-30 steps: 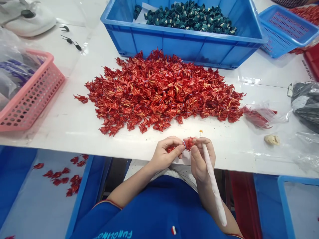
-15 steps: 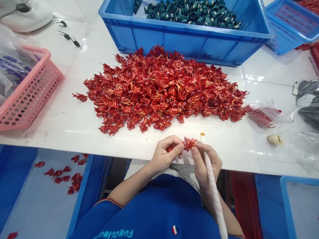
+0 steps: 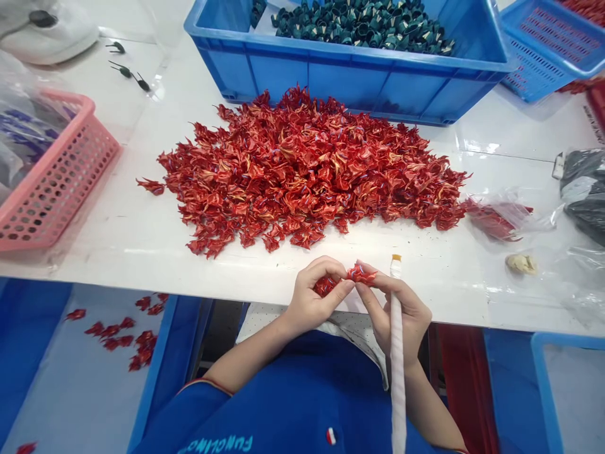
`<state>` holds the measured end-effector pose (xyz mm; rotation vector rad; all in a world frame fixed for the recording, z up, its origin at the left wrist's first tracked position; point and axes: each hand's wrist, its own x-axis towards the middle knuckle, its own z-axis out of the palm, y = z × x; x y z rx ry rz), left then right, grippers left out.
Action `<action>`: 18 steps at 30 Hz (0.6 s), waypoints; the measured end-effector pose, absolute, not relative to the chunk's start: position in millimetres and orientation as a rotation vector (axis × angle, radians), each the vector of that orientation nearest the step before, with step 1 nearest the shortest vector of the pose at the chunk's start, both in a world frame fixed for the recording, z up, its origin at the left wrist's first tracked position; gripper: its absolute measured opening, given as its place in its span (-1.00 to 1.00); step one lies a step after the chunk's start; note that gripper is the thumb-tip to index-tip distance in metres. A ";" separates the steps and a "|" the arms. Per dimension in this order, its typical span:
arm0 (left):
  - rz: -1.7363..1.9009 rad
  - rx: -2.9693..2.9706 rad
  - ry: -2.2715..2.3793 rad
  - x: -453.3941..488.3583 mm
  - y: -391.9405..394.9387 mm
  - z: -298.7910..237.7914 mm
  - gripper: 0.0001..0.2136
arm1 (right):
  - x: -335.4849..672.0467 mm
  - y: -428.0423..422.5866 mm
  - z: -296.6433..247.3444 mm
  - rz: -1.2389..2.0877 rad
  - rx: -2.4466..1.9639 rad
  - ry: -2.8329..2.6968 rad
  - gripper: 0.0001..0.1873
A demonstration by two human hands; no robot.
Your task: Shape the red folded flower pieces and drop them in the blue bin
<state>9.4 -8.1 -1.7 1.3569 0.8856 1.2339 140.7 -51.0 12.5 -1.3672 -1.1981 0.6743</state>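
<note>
My left hand (image 3: 316,291) is closed, with red petal-like pieces (image 3: 325,285) tucked in its curled fingers. Its thumb and index finger pinch the edge of another small red petal-like piece (image 3: 362,273). From the other side, my right hand (image 3: 401,309) grips that same piece between thumb and fingertips. A long white wrapped stick (image 3: 397,353) with an orange-brown tip also passes through my right hand, its lower end reaching down past my forearm. Just beyond both hands spreads a big heap of similar red pieces (image 3: 307,170) on the white table (image 3: 142,258).
Behind the heap stands a blue crate (image 3: 354,75) of dark green pieces. A pink basket (image 3: 61,170) is at left, a blue basket (image 3: 543,69) at far right. Plastic bags (image 3: 501,217) lie on the right. A lower-left blue bin (image 3: 154,378) holds several red pieces.
The white stick has swung more upright, its tip shifting right. My right hand has turned slightly outward, and the red piece between the fingertips has been turned a little.
</note>
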 end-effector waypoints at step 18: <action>1.526 1.707 0.900 14.0 -13.8 -8.9 -0.95 | 142.9 -50.6 3.0 0.663 -1.246 -1.124 -0.73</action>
